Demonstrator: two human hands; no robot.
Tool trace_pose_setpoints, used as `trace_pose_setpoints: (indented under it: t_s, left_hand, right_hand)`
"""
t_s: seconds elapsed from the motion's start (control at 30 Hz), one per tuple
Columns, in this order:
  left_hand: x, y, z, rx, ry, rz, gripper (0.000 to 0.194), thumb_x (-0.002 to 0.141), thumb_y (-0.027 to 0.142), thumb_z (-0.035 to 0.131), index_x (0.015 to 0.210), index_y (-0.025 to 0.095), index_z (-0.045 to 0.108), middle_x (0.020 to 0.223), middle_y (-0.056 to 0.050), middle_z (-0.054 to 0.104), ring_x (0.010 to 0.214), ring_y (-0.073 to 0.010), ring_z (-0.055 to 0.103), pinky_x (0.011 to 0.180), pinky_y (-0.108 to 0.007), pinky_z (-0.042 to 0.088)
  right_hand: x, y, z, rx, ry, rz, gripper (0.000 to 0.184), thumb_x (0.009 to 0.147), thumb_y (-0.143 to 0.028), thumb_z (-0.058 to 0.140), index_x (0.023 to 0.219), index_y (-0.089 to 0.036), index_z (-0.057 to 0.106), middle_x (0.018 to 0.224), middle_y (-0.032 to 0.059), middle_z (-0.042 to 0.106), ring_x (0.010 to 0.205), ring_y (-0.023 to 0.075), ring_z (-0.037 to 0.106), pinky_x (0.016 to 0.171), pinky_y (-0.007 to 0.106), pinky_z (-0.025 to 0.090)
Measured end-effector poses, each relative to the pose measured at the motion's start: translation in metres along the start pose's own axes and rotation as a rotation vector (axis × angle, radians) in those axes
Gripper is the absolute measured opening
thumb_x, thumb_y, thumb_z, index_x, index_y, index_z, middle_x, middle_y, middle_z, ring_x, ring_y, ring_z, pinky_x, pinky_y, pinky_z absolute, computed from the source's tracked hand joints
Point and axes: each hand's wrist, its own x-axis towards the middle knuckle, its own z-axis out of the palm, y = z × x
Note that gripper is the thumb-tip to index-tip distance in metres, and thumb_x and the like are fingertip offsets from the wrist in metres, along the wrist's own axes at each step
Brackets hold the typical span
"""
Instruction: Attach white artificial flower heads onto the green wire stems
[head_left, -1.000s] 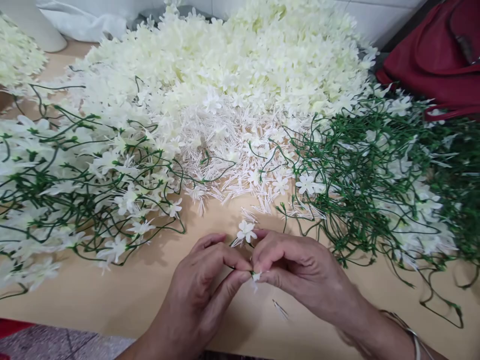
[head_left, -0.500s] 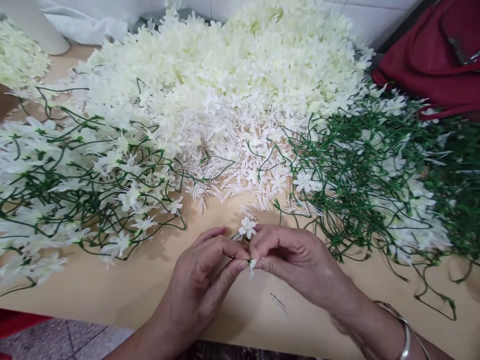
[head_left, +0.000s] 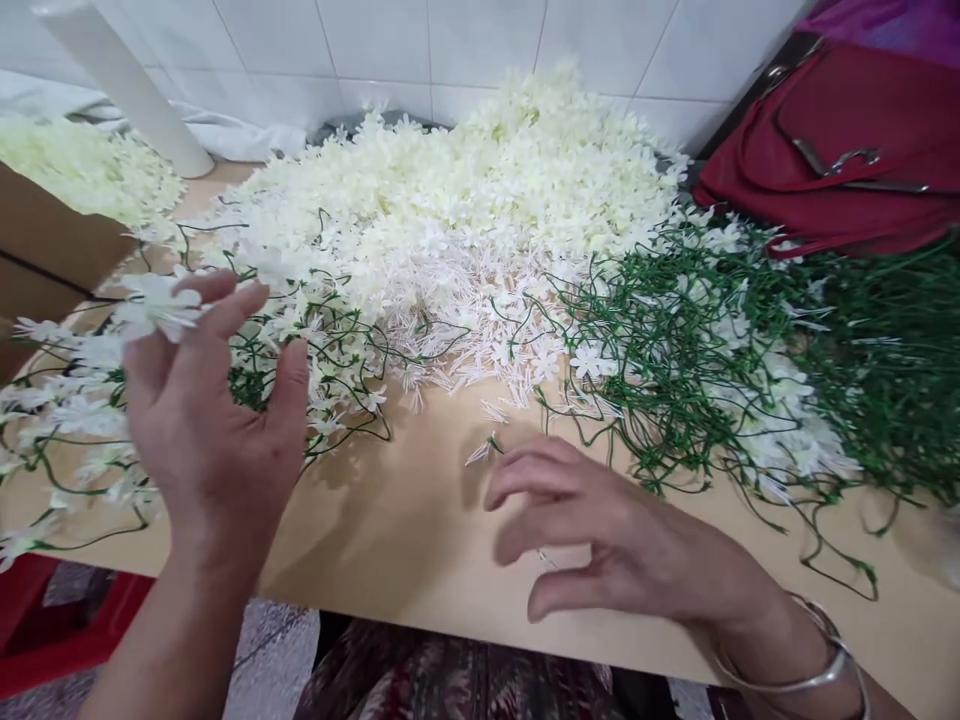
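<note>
The left hand (head_left: 217,400) hangs over a tangled pile of white artificial flowers on thin green plastic stems (head_left: 341,345), its thumb spread well apart from its fingers, with nothing visible pinched between them; a white five-petalled fabric flower (head_left: 154,303) shows right beside its fingers, and whether it touches them I cannot tell. The right hand (head_left: 577,520) is over the pale tan tabletop (head_left: 405,500), fingers loosely curled and thumb held away from them, with a wide gap and nothing seen in its grasp. Just beyond its fingertips lies a short green stem tip with a tuft of thin white sticks (head_left: 482,450), near but too close to the fingers to say if they meet. A silver-coloured metal bangle (head_left: 795,686) circles the right wrist. Past the hands, a broad heap of cream-white fabric blossoms (head_left: 465,180) reaches back towards the white tiled wall (head_left: 487,35), with loose thin white sticks (head_left: 480,345) scattered along its front. To the right, a mass of bare-looking dark green plastic stems (head_left: 645,330) is mixed with white flowers, and a dark red handbag (head_left: 862,140) sits behind it
</note>
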Motion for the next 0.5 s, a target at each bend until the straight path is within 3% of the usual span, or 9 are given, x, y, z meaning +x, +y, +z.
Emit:
trace_pose_setpoints:
  t_s: [0.07,0.13,0.27,0.37,0.5]
  left_hand:
    - [-0.005,-0.006,0.002,0.022,-0.045,0.005,0.051,0.091,0.022,0.074,0.141,0.016,0.067,0.143,-0.013,0.068,0.132,-0.0313,0.061,0.118,-0.05,0.045]
    - [-0.012,-0.006,0.005,0.034,-0.062,0.001,0.045,0.092,0.022,0.073,0.136,0.014,0.07,0.13,-0.016,0.073,0.125,-0.0313,0.063,0.113,-0.048,0.049]
    - [-0.011,-0.008,0.01,0.023,-0.098,-0.012,0.03,0.093,0.029,0.074,0.121,0.02,0.078,0.111,-0.013,0.071,0.117,-0.0302,0.064,0.104,-0.044,0.052]
    - [0.007,-0.022,0.009,0.044,-0.062,-0.01,0.015,0.09,0.035,0.079,0.097,0.022,0.081,0.106,-0.009,0.068,0.113,-0.0302,0.064,0.1,-0.046,0.053]
    - [0.029,-0.027,-0.001,0.041,-0.053,-0.044,0.017,0.094,0.037,0.075,0.096,0.02,0.079,0.096,-0.006,0.063,0.111,-0.0299,0.062,0.105,-0.05,0.05]
  right_hand:
    - [0.001,-0.002,0.008,-0.174,-0.114,-0.032,0.044,0.079,-0.045,0.089,0.119,-0.031,0.079,0.155,0.0047,0.062,0.156,0.0352,0.041,0.125,0.053,0.041]
    - [0.002,0.0,0.02,-0.306,-0.137,-0.012,0.055,0.082,-0.049,0.084,0.134,-0.034,0.072,0.166,0.0009,0.05,0.163,0.0371,0.025,0.13,0.06,0.031]
    - [0.004,0.016,0.038,-0.539,-0.028,0.117,0.044,0.104,-0.041,0.06,0.148,-0.033,0.06,0.171,0.0013,0.042,0.163,0.0381,0.026,0.129,0.071,0.025]
    - [0.002,0.034,0.038,-0.681,0.129,0.256,0.045,0.108,-0.029,0.053,0.152,-0.032,0.056,0.168,0.0049,0.046,0.16,0.0401,0.031,0.125,0.075,0.028]
    - [-0.001,0.049,0.03,-0.769,0.343,0.402,0.04,0.108,-0.022,0.05,0.146,-0.026,0.063,0.161,0.0082,0.056,0.157,0.0388,0.039,0.124,0.071,0.031]
